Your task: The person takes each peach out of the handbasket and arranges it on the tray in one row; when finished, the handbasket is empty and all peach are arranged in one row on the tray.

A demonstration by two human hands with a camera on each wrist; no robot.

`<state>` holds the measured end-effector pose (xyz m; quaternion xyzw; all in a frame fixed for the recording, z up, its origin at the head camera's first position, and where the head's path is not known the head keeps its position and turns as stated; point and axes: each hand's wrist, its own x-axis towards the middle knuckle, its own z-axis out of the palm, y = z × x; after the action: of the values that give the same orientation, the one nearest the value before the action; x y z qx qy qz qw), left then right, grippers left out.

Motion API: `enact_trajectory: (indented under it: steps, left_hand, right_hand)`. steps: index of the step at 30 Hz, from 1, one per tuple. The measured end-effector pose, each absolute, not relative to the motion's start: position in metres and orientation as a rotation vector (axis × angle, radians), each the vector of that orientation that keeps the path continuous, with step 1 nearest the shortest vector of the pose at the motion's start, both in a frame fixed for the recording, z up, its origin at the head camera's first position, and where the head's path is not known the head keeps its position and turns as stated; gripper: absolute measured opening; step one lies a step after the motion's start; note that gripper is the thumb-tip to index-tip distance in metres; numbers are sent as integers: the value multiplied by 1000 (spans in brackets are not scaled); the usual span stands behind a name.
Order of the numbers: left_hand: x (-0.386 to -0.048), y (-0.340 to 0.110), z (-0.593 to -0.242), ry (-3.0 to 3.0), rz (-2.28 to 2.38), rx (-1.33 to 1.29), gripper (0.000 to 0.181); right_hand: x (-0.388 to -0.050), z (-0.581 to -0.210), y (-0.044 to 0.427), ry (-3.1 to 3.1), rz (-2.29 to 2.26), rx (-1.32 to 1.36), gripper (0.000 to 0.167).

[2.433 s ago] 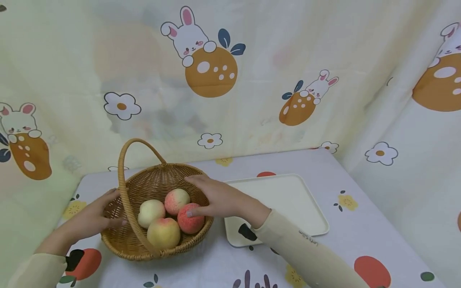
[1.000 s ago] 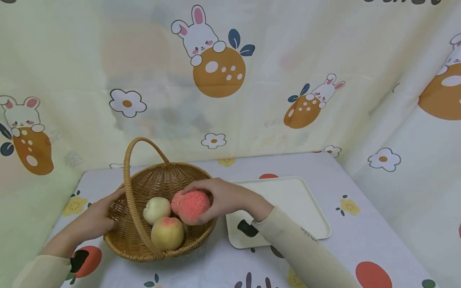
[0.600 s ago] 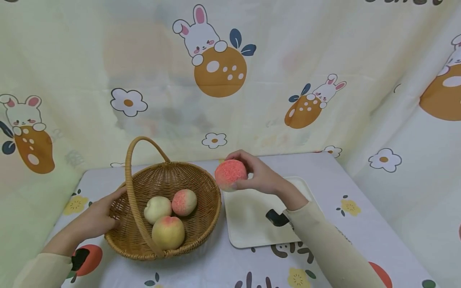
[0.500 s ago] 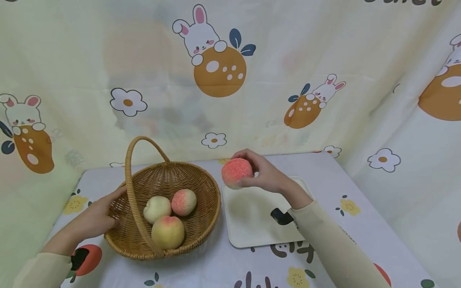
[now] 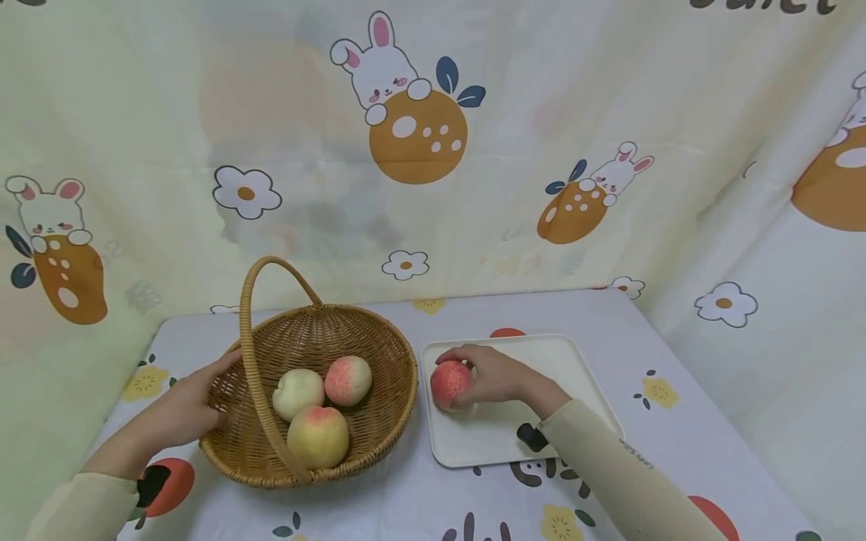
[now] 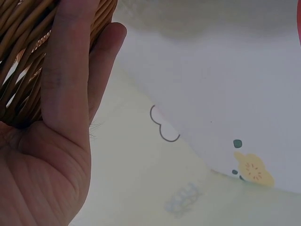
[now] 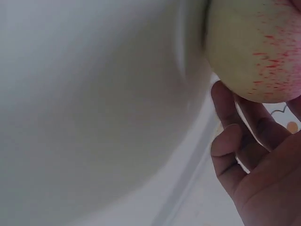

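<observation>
My left hand (image 5: 179, 409) grips the left side of a brown wicker basket (image 5: 368, 338), the thumb inside the wall. In the left wrist view, straight fingers lie along the outside of the weave (image 6: 28, 52). Three peaches sit in the basket: a whitish peach (image 5: 298, 394), a pink-and-cream peach (image 5: 348, 381) and a yellow peach (image 5: 318, 438). At the left end of a white tray (image 5: 561, 368), my right hand (image 5: 497, 376) holds a red peach (image 5: 448, 385) between thumb and fingers. Its cream underside (image 7: 244, 52) shows close to the tray surface in the right wrist view.
The basket's tall arched handle (image 5: 246, 323) rises beside my left hand. Basket and tray stand side by side on a table with a printed cloth (image 5: 399, 503). Behind the table hangs a rabbit-patterned curtain (image 5: 514, 255).
My right hand took the red peach from the basket, carried it right over the tray, and lowered it to the tray's left end. The left hand stays at the basket; its thumb has tucked inside.
</observation>
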<state>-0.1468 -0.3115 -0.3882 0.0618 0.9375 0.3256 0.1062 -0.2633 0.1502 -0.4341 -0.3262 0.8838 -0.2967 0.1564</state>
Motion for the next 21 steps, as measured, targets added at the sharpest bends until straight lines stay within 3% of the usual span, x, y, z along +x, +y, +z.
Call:
enact_trajectory:
  steps: [8,21]
  left_hand:
    - [-147,-311,-389,2750,977,182,104]
    - [-145,-311,-389,2792,948,203,107]
  right_hand:
    - [-258,-430,152,2485,-896,-929,80]
    - [-260,-410,148,2451,-991,-962,79]
